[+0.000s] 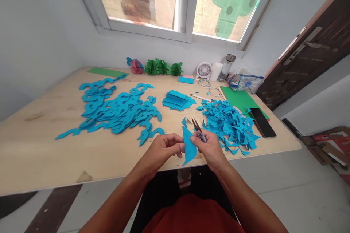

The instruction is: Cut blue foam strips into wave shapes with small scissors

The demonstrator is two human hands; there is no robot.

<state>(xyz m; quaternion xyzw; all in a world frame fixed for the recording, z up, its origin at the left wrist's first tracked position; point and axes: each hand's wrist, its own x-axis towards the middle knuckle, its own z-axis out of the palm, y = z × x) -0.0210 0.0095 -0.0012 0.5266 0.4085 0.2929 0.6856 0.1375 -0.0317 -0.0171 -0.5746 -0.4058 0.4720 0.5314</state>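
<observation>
Near the table's front edge, a partly cut blue paper piece (189,147) with a curved right side is held upright between both hands. My left hand (171,145) pinches its left edge, thumb against the fingers. My right hand (207,147) grips small scissors (199,129), blades pointing away from me, while its thumb touches the paper's right edge. Small blue offcuts (184,121) lie just beyond the paper. To the right is a heap of blue paper scraps (229,125). Left of my hands spreads a large pile of wavy blue cut-outs (123,111).
A stack of blue paper (176,100) lies mid-table beside a white pencil (201,98). Right of it are green sheets (240,98) and a phone (263,122). Along the wall stand green paper ornaments (161,67), a small fan (204,70) and a bottle (227,67).
</observation>
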